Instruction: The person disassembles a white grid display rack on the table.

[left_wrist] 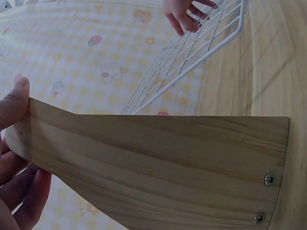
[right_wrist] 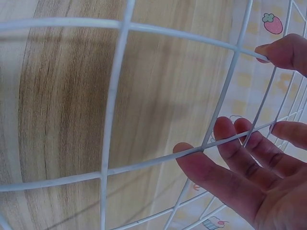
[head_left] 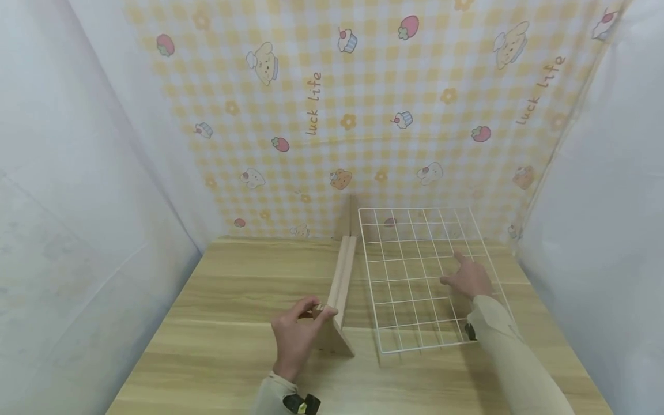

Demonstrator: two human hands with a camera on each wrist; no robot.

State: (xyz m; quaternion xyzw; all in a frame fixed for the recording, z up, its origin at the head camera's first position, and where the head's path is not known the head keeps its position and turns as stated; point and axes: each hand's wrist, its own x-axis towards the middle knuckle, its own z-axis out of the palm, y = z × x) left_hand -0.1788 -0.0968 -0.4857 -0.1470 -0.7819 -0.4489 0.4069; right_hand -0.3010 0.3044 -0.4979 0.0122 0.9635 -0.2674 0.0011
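Observation:
My left hand (head_left: 298, 334) pinches the upper corner of a pale wooden end panel between thumb and fingers. In the left wrist view, this panel (left_wrist: 158, 153) narrows toward the hand and shows two hex-socket screws near its wide end. It belongs to a wooden frame with a long grooved bar (head_left: 342, 279) running toward the back to another upright piece (head_left: 354, 216). My right hand (head_left: 469, 276) holds a white wire grid (head_left: 408, 279) from above. In the right wrist view, thumb and fingers spread across its wires, with fingertips on them.
The wood-grain table (head_left: 228, 300) lies under both hands. Behind it hangs a yellow checked cloth (head_left: 290, 104) with printed cartoons, overlapped by the grid's far edge. White sheets (head_left: 88, 202) close off the left and right sides.

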